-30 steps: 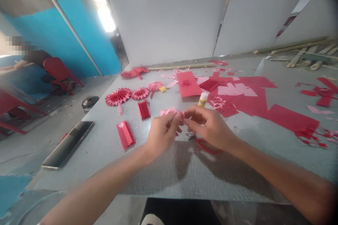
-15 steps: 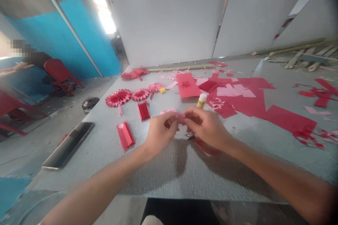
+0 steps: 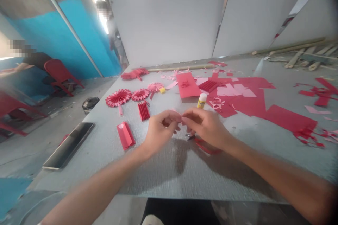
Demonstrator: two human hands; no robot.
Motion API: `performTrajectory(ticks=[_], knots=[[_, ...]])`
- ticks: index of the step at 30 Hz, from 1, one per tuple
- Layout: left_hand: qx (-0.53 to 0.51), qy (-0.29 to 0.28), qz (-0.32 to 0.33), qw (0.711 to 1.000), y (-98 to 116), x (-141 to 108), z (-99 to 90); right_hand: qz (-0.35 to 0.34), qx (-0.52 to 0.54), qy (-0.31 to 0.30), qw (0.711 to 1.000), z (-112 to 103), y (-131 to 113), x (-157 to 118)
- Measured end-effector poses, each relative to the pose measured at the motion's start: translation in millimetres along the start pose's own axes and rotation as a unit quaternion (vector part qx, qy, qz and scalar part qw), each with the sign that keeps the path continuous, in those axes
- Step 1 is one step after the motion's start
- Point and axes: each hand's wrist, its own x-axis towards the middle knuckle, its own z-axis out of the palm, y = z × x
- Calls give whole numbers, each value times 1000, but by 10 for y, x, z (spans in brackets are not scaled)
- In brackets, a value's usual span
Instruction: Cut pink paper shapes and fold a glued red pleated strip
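Pink paper, mostly hidden, appears pinched over the table between the nearly closed fingertips of the left hand and right hand; its exact shape I cannot tell. It should be very light, flexible and easily creased or torn, so a gentle hold at the edges, clear of any folds, would suit it. The glue stick stands upright just beyond the right hand, with scissors partly beneath that hand. To the left lie 3 round pleated paper fans, whose ridges look springy but crushable.
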Motion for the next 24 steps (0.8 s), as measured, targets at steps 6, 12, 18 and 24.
performTrajectory(ticks=[6, 12, 18, 24], knots=[[-21, -19, -11, 1000, 3, -18, -4, -1, -1, 9, 1000, 8, 4, -4], [36, -16, 7, 999, 23, -15, 9, 4, -14, -19, 1000, 10, -27, -28], [5, 4, -17, 1000, -2, -17, 1, 19, -4, -39, 999, -5, -45, -13], [8, -3, -32, 999, -13, -15, 19, 36, 12, -60, 997, -6, -18, 12]])
